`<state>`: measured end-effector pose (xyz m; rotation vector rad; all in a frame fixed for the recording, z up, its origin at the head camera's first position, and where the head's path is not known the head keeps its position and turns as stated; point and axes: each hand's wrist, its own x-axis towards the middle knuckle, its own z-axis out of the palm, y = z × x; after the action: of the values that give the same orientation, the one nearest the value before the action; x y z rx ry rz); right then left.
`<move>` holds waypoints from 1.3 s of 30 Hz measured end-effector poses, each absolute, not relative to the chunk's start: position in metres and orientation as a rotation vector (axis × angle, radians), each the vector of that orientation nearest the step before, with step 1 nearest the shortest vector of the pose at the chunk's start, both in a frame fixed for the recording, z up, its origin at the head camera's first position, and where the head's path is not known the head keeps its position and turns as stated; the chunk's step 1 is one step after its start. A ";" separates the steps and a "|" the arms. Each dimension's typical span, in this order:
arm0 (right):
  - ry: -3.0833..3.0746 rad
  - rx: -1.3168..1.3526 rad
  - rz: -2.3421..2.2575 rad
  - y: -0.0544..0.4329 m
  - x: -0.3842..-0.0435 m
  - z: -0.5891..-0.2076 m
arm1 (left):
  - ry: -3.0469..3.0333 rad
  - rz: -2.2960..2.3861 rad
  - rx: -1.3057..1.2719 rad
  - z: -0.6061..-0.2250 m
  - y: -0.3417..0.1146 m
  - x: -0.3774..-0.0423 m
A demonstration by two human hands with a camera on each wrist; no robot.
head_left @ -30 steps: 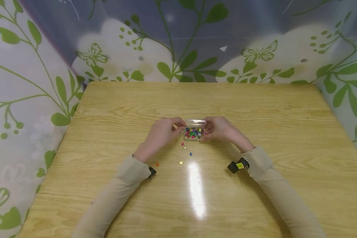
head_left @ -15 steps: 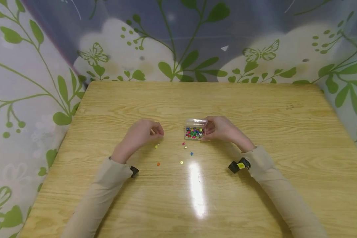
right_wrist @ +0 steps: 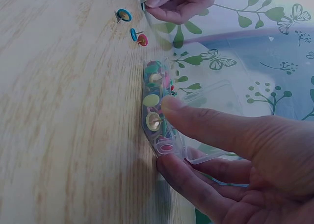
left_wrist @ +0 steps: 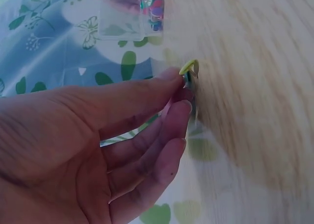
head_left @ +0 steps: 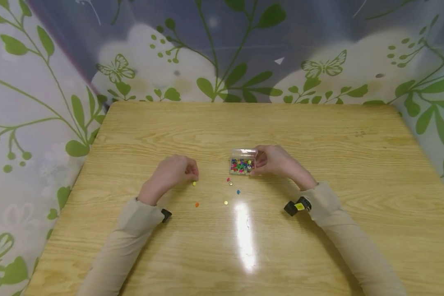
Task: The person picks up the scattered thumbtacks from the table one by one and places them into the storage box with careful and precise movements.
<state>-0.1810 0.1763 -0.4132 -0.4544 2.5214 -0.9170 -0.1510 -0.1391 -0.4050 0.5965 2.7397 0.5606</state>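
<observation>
My right hand (head_left: 275,160) grips the right end of a small clear plastic box (head_left: 244,152), thumb on one side and fingers on the other. Its hinged lid stands raised, and many coloured thumbtacks (head_left: 241,166) fill it. To the left, my left hand (head_left: 174,172) reaches down to the table, with thumb and forefinger pinching at a thumbtack (left_wrist: 187,78), mostly hidden by the fingertips. Right against the thumb tip, a yellow thumbtack (left_wrist: 189,66) shows in the left wrist view.
Several loose thumbtacks lie on the wooden table (head_left: 299,131): a pink one (head_left: 228,179), a gold one (head_left: 230,183), a blue one (head_left: 238,192), a yellow one and an orange one (head_left: 197,204). A leaf-patterned cloth (head_left: 163,78) hangs behind.
My left hand has left the box's side, moved left, then lowered onto the spot where two thumbtacks lay. The right hand keeps its hold on the box.
</observation>
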 end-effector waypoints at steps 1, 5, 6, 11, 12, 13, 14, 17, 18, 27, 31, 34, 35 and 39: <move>2.521 -0.453 -0.923 0.176 -0.181 -0.413 | 2.749 0.561 0.603 -0.406 -0.139 -0.151; 2.513 -0.451 -0.957 0.176 -0.181 -0.414 | 2.788 0.596 0.608 -0.406 -0.139 -0.151; 2.509 -0.447 -0.968 0.176 -0.181 -0.414 | 2.797 0.609 0.601 -0.405 -0.139 -0.151; 2.505 -0.435 -0.974 0.178 -0.181 -0.414 | 2.800 0.662 0.540 -0.401 -0.138 -0.151; 2.506 -0.435 -0.969 0.178 -0.180 -0.414 | 2.797 0.670 0.534 -0.400 -0.138 -0.151; 2.508 -0.437 -0.964 0.178 -0.181 -0.414 | 2.796 0.680 0.532 -0.400 -0.137 -0.151; 2.508 -0.439 -0.959 0.179 -0.181 -0.414 | 2.794 0.692 0.530 -0.400 -0.137 -0.151; 2.515 -0.442 -0.940 0.179 -0.181 -0.414 | 2.797 0.727 0.528 -0.400 -0.135 -0.152; 2.515 -0.444 -0.935 0.179 -0.181 -0.414 | 2.799 0.737 0.527 -0.400 -0.135 -0.152; 2.523 -0.442 -0.930 0.179 -0.181 -0.414 | 2.848 0.737 0.583 -0.403 -0.129 -0.152; 2.520 -0.436 -0.938 0.178 -0.181 -0.413 | 2.854 0.741 0.605 -0.401 -0.119 -0.153; 2.511 -0.445 -0.944 0.176 -0.181 -0.413 | 2.847 0.736 0.640 -0.401 -0.109 -0.156; 2.509 -0.447 -0.943 0.176 -0.181 -0.413 | 2.838 0.740 0.662 -0.401 -0.104 -0.156; 2.511 -0.460 -0.935 0.175 -0.182 -0.414 | 2.818 0.733 0.778 -0.400 -0.088 -0.159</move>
<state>-0.1817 0.1750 -0.4138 -0.4605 2.5113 -0.9345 -0.1588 -0.0877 -0.3999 0.7780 2.8178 0.7327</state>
